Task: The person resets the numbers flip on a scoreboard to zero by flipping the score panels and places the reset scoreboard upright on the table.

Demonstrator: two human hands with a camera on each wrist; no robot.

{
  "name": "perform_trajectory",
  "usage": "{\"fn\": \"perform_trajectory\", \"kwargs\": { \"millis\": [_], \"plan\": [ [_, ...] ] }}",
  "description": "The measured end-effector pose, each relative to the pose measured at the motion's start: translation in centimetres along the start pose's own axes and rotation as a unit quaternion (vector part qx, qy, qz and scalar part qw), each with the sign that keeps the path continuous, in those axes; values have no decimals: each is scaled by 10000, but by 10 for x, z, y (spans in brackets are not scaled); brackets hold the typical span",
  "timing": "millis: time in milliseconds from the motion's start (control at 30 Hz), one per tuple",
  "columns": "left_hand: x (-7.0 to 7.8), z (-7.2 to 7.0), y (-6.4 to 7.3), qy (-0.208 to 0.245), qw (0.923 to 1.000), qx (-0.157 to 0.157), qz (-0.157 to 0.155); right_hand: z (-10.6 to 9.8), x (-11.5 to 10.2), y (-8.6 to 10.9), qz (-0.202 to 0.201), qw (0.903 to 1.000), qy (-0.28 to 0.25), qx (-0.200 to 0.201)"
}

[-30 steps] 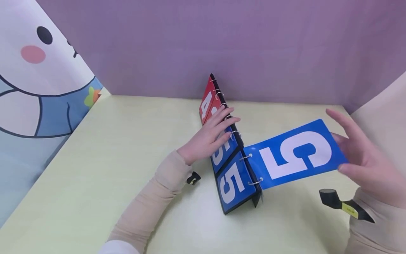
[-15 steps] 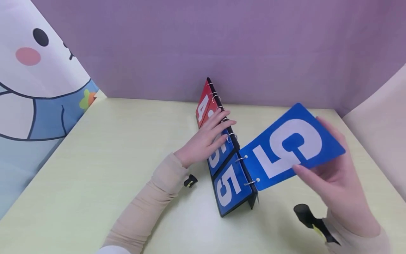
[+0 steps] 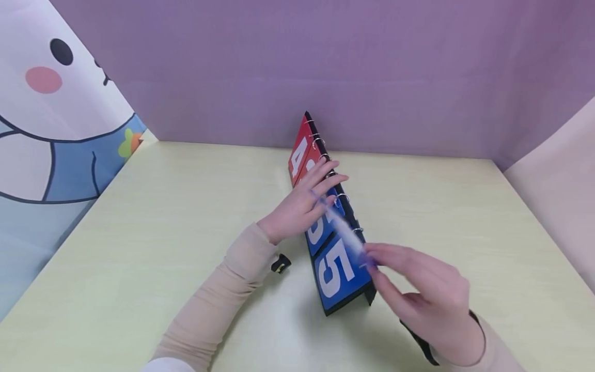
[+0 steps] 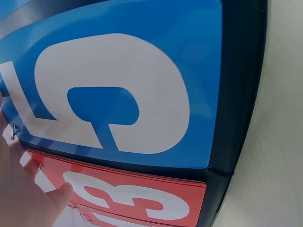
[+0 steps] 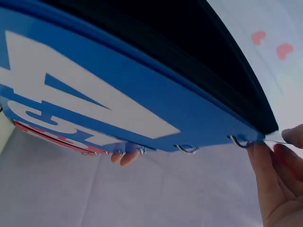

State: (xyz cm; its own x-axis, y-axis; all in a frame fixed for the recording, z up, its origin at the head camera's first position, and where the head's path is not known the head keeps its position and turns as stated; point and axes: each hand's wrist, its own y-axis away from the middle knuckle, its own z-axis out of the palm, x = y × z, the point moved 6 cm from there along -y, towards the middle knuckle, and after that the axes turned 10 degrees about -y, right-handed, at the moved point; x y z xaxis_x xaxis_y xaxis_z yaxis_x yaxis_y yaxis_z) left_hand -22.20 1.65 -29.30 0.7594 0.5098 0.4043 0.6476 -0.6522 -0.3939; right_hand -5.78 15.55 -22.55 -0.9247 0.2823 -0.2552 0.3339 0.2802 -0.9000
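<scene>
A tabletop flip scoreboard (image 3: pixel 341 281) with ring-bound number cards stands like a tent, blue cards nearer me and red ones farther away. My left hand (image 3: pixel 302 206) rests across its top ridge, fingers fairly straight; in the left wrist view that hand (image 4: pixel 28 189) lies by the rings, beside a blue 5 card (image 4: pixel 199 94) and a red 3 card (image 4: pixel 142 203). My right hand (image 3: pixel 427 294) pinches a blurred number card (image 3: pixel 344 230), seen nearly edge-on above the ridge. The right wrist view has a blue 4 card (image 5: pixel 142 80) on the other face and my right fingers at the ring end.
The scoreboard stands on a pale yellow-green table (image 3: pixel 200 181). Behind it hangs a purple cloth (image 3: pixel 232 77), and a cartoon-print cloth (image 3: pixel 28 113) is at the left. Metal rings (image 5: pixel 187 149) run along the ridge.
My right hand has swung the blue 5 card from the right side up and left over the ridge. My left hand has stayed on the scoreboard.
</scene>
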Motion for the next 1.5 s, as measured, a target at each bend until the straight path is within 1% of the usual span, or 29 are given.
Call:
{"fn": "perform_trajectory", "kwargs": {
  "millis": [67, 133, 233, 333, 433, 533, 633, 700, 800, 867, 900, 933, 967, 1000, 1067, 1133, 1167, 1200, 1233, 1267, 1300, 1333, 1367, 1433, 1467, 1500],
  "plan": [
    [0, 1, -1, 37, 10000, 63, 50, 6, -4, 0, -235, 9990, 301, -218],
    [0, 1, -2, 26, 9999, 89, 125, 10, -7, 1, -509, 9969, 491, -358],
    [1, 2, -2, -72, 9999, 20, 78, 16, -10, 2, -901, 9913, 562, -772],
    [2, 2, -2, -125, 9999, -88, -32, 23, -14, 3, -1109, 9808, 669, -1460],
    [2, 2, -2, -76, 9998, -155, -111, 29, -16, 3, -1235, 9650, 843, -2156],
    [1, 2, -1, -46, 9997, -198, -123, 33, -17, 5, -1299, 9500, 951, -2676],
    [1, 2, -1, -42, 9997, -241, -97, 37, -15, 7, -1177, 9382, 1142, -3049],
    [0, 3, -1, -43, 9996, -259, -89, 39, -13, 9, -992, 9329, 1287, -3213],
    [0, 3, -1, -23, 9997, -246, -74, 41, -11, 11, -802, 9294, 1430, -3307],
    [0, 4, -1, -12, 9997, -236, -61, 41, -10, 11, -723, 9308, 1397, -3298],
    [0, 4, -1, -12, 9997, -232, -51, 41, -9, 11, -708, 9341, 1287, -3254],
    [0, 5, -1, -9, 9997, -228, -39, 39, -8, 10, -713, 9401, 1080, -3154],
    [0, 5, -1, -8, 9997, -228, -28, 36, -7, 8, -711, 9489, 796, -2968],
    [0, 5, -1, -9, 9997, -229, -19, 33, -3, 6, -686, 9579, 490, -2744],
    [0, 5, -1, -3, 9997, -234, -21, 22, 7, 2, -562, 9747, -190, -2155],
    [0, 4, -2, 20, 9997, -245, -36, 8, 25, -1, -225, 9854, -678, -1542],
    [0, 4, -2, 27, 9997, -255, -50, 2, 36, -1, 171, 9878, -788, -1329],
    [0, 4, -2, 33, 9996, -264, -64, -2, 48, 0, 695, 9868, -799, -1228],
    [0, 4, -1, 39, 9996, -270, -71, -5, 62, 4, 1269, 9809, -809, -1232],
    [0, 4, -1, 43, 9996, -270, -72, -6, 75, 9, 1878, 9683, -825, -1422],
    [0, 4, -1, 55, 9996, -262, -58, -5, 88, 17, 2509, 9477, -871, -1771],
    [0, 4, -1, 61, 9996, -255, -49, -2, 99, 26, 3054, 9202, -1056, -2208],
    [0, 4, -1, 58, 9997, -252, -50, 3, 108, 37, 3567, 8865, -1295, -2648],
    [0, 5, -1, 56, 9997, -243, -50, 11, 121, 58, 4181, 8212, -1832, -3424],
    [0, 5, -1, 51, 9997, -241, -58, 14, 125, 66, 4382, 7930, -2072, -3690],
    [0, 5, -1, 43, 9997, -241, -65, 17, 128, 72, 4527, 7725, -2258, -3839]
  ]
}}
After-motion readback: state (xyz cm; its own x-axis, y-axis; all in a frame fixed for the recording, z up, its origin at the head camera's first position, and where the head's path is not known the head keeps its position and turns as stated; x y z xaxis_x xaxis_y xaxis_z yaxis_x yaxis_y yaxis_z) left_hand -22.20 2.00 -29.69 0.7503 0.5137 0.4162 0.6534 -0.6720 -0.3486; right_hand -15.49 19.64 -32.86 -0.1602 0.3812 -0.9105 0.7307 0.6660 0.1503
